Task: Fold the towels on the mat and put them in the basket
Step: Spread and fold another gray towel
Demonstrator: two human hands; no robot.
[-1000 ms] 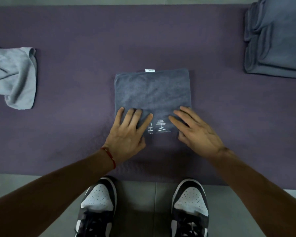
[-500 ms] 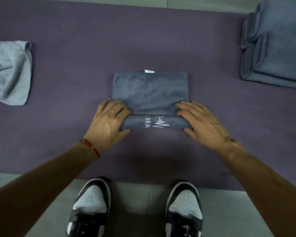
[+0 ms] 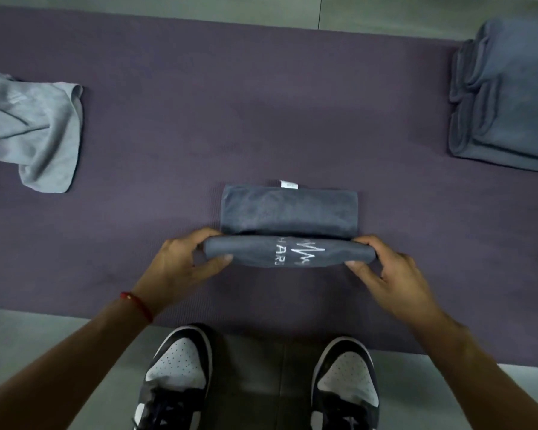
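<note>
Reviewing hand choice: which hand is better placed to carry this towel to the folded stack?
Right. The right hand already grips the dark towel on the side toward the folded stack; the left hand is farther.

On the purple mat (image 3: 261, 103), the left hand (image 3: 180, 268) and right hand (image 3: 385, 274) grip the ends of the dark grey towel's (image 3: 288, 212) rolled near edge. A crumpled light towel (image 3: 35, 131) lies far left; folded towels (image 3: 507, 97) are stacked far right.

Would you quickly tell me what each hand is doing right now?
Left hand: grips the left end of the dark grey towel at its rolled near edge.
Right hand: grips the right end of that same edge.
</note>
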